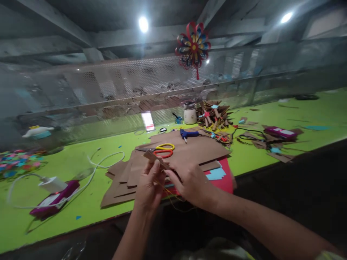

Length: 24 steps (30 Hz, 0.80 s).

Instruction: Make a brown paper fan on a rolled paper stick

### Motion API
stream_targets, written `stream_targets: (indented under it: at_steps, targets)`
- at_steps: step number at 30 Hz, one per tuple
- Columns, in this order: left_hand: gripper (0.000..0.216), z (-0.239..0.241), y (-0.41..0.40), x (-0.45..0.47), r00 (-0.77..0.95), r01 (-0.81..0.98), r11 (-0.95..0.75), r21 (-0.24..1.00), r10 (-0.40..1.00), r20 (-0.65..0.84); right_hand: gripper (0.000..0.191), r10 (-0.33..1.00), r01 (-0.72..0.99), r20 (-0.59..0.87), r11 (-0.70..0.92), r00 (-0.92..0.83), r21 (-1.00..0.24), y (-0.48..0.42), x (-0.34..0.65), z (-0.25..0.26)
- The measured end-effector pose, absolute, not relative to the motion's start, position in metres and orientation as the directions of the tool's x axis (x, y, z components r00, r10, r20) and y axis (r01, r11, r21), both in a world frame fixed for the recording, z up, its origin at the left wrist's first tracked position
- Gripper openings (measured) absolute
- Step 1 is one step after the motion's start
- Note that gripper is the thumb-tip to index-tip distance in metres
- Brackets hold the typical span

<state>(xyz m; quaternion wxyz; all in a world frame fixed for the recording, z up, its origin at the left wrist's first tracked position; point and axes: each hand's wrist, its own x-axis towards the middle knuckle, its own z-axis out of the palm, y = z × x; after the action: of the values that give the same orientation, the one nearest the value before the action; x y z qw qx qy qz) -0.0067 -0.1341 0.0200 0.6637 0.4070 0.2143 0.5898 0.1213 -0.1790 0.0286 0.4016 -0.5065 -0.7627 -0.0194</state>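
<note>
- gripping a narrow folded strip of brown paper between thumb and fingers of the left hand — held up over the near side of a fanned stack of flat brown paper sheets
- curling the right hand in close to the strip's lower end, thumb toward it; cannot tell, through the blur, whether closed on it
- seen below the hands: a thin yellow strand
- lying on the stack, just beyond the strip: scissors with yellow and orange looped handles; farther back, a blue glue gun
- showing beside the right hand: pale blue paper pieces on a bright red sheet
- standing farther back: a white jar with a dark lid, near a heap of brown paper rolls with stars
- resting on the bright green surface, at left: a purple block with a white charger — also many-coloured paper bits
</note>
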Motion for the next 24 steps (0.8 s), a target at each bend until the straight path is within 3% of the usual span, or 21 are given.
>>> stream_targets:
  at_steps: [6, 14, 18, 21, 23, 24]
  targets:
    - [0.023, 0.02, -0.151, -0.019, 0.209, -0.574, 0.019, 0.819, 0.97, 0.124, 0.028, 0.814, 0.756, 0.55, 0.477, -0.187, -0.448, -0.19, 0.112, 0.033]
    - [0.021, 0.047, -0.178, -0.055, -0.004, -0.585, -0.241, 0.775, 0.956, 0.294, 0.022, 0.762, 0.379, 0.597, 0.644, -0.25, -0.664, -0.216, 0.077, 0.035]
    - [0.025, 0.043, -0.169, -0.061, 0.071, -0.64, -0.09, 0.763, 0.982, 0.175, 0.021, 0.806, 0.357, 0.539, 0.592, -0.247, -0.722, -0.215, 0.071, 0.029]
    - [0.025, 0.035, -0.158, -0.06, 0.112, -0.706, 0.006, 0.709, 0.988, 0.104, 0.021, 0.78, 0.443, 0.508, 0.625, -0.365, -0.643, -0.222, 0.077, 0.023]
    - [0.024, 0.032, -0.152, -0.06, 0.159, -0.732, 0.042, 0.68, 0.981, 0.111, 0.016, 0.662, 0.489, 0.529, 0.749, -0.531, -0.447, -0.234, 0.09, 0.02]
    - [0.024, 0.031, -0.151, -0.06, 0.186, -0.741, 0.06, 0.669, 0.975, 0.118, 0.016, 0.607, 0.533, 0.593, 0.781, -0.528, -0.324, -0.241, 0.1, 0.019]
